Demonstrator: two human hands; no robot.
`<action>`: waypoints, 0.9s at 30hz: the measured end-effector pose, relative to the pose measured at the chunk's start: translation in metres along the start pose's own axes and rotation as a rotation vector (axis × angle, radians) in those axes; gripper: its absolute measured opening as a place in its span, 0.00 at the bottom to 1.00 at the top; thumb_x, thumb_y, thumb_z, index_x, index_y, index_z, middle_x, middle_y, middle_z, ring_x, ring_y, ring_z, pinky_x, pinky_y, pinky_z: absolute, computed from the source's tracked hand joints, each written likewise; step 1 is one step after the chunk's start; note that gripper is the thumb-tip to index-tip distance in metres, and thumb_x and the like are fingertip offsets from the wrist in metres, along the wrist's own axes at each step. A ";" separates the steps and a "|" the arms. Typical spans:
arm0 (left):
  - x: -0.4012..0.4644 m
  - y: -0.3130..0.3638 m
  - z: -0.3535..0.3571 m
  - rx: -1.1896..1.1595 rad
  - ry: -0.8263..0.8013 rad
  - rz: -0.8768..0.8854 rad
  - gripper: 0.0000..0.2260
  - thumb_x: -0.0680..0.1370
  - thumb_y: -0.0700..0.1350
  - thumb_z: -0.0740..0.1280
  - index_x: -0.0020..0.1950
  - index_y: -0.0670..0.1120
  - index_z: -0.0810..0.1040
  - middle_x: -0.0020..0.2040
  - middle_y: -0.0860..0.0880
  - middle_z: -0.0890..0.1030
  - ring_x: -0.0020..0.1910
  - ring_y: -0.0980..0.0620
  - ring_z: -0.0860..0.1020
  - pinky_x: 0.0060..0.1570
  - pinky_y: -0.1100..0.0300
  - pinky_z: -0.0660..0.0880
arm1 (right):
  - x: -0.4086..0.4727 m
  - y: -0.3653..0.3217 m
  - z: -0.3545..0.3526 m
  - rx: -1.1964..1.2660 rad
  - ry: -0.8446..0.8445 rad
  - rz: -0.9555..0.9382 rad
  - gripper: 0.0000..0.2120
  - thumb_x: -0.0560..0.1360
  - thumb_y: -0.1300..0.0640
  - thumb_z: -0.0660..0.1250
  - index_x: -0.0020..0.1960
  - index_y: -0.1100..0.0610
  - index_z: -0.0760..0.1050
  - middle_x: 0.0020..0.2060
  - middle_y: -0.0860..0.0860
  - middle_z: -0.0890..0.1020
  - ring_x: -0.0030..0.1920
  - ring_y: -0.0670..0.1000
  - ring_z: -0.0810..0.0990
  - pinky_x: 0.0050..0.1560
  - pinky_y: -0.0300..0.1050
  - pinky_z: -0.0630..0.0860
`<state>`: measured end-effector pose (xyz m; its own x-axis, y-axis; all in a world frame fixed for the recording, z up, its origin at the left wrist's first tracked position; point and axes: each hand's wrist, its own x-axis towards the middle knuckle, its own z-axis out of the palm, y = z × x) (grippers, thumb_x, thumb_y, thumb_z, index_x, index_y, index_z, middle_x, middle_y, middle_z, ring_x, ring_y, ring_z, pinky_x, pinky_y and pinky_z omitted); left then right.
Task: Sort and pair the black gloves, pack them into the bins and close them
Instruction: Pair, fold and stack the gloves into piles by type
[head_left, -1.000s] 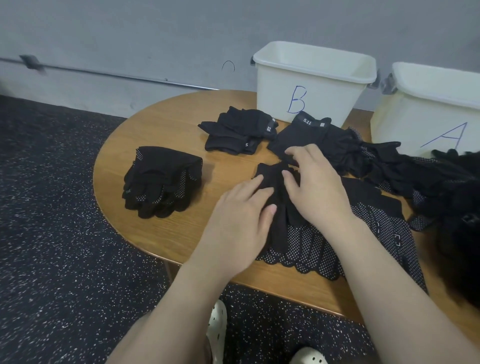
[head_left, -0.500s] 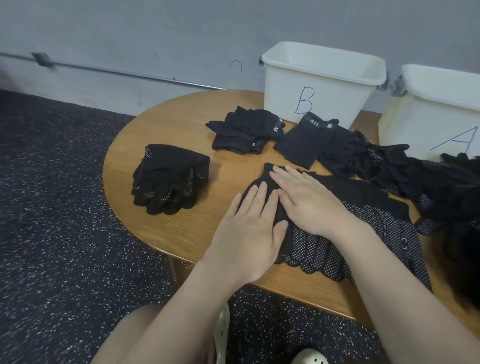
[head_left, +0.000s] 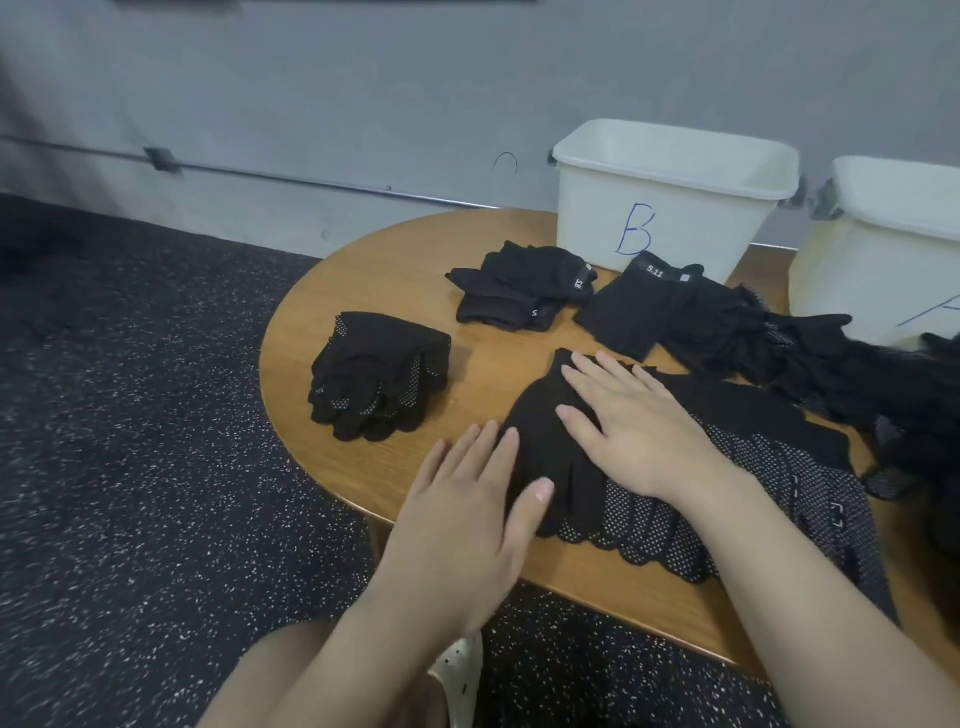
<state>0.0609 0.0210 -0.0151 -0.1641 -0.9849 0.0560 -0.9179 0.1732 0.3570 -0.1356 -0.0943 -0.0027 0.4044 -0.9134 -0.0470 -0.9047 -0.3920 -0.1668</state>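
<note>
A black dotted glove (head_left: 545, 441) lies flat on a row of dotted gloves (head_left: 769, 493) near the table's front edge. My right hand (head_left: 628, 421) presses flat on it with straight fingers. My left hand (head_left: 467, 514) lies flat at its left side, thumb on the glove. A folded stack of dotted gloves (head_left: 379, 379) sits at the left. A stack of plain black gloves (head_left: 519, 293) lies in front of white bin B (head_left: 670, 197). White bin A (head_left: 883, 249) stands at the right, both bins open.
A round wooden table (head_left: 374, 260) carries everything. A loose heap of black gloves (head_left: 831, 374) spreads from bin B toward the right edge. Dark speckled floor lies to the left and below. A grey wall with a metal rail runs behind.
My hands went from handling the glove to lying flat on it. My left hand slid toward me and left. The camera tilted up.
</note>
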 end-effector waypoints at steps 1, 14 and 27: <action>0.007 -0.001 -0.002 -0.025 0.026 -0.013 0.35 0.82 0.66 0.35 0.85 0.53 0.51 0.85 0.54 0.52 0.83 0.59 0.46 0.82 0.55 0.45 | -0.002 -0.001 -0.001 0.006 0.004 0.006 0.30 0.85 0.39 0.44 0.84 0.48 0.51 0.83 0.43 0.49 0.83 0.45 0.43 0.82 0.49 0.41; 0.073 -0.002 0.011 0.063 -0.002 -0.036 0.26 0.87 0.55 0.45 0.85 0.51 0.51 0.85 0.53 0.51 0.84 0.52 0.45 0.79 0.45 0.35 | -0.075 -0.018 0.000 -0.013 -0.009 -0.174 0.29 0.85 0.40 0.42 0.84 0.47 0.48 0.83 0.41 0.47 0.81 0.41 0.38 0.81 0.48 0.35; 0.074 0.021 0.017 -0.028 -0.036 0.051 0.33 0.82 0.66 0.46 0.85 0.54 0.48 0.85 0.54 0.46 0.83 0.56 0.41 0.81 0.54 0.38 | -0.069 0.022 -0.019 0.425 0.420 0.040 0.10 0.81 0.52 0.65 0.57 0.52 0.84 0.50 0.39 0.82 0.54 0.39 0.79 0.57 0.35 0.75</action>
<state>0.0235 -0.0483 -0.0198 -0.2233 -0.9739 0.0411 -0.8978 0.2219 0.3805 -0.1858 -0.0424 0.0151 0.2051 -0.9260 0.3171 -0.7502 -0.3567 -0.5567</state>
